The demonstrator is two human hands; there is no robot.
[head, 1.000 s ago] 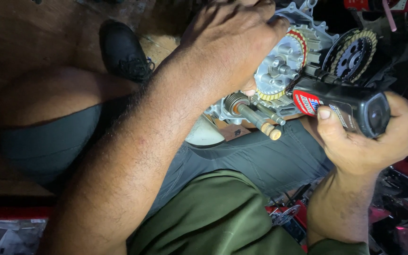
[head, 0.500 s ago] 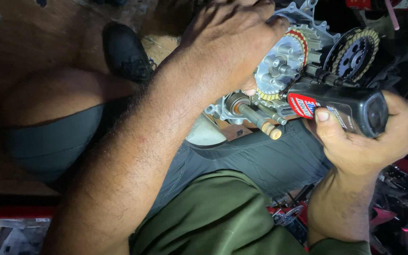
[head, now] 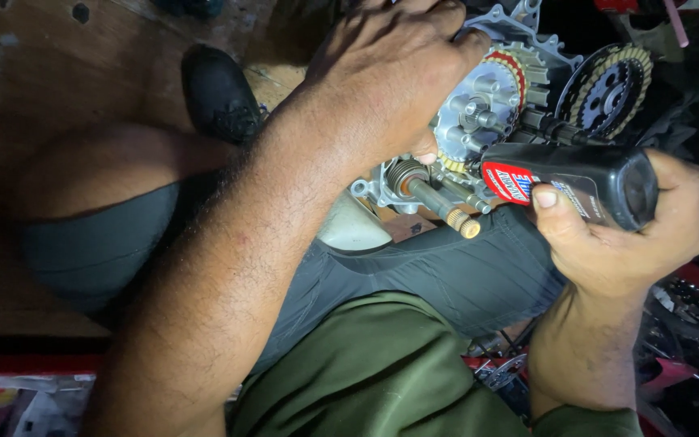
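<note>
Under the left hand [head: 394, 77], which lies spread with curled fingers over it, sits a round metal clutch [head: 487, 101] with a toothed, red-edged rim; whether the fingers pinch anything is hidden. Just right of it, the right hand [head: 624, 235] is wrapped around a dark bottle [head: 576, 182] lying sideways, its neck toward the clutch. Below the left hand's fingers juts a brass-tipped shaft [head: 442, 206]; a black shoe [head: 218, 93] rests well off to its left.

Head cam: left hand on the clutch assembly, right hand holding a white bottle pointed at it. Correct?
Not quite. In the head view the bottle in the right hand is black with a red label, not white. The left hand does rest on the clutch assembly.
</note>
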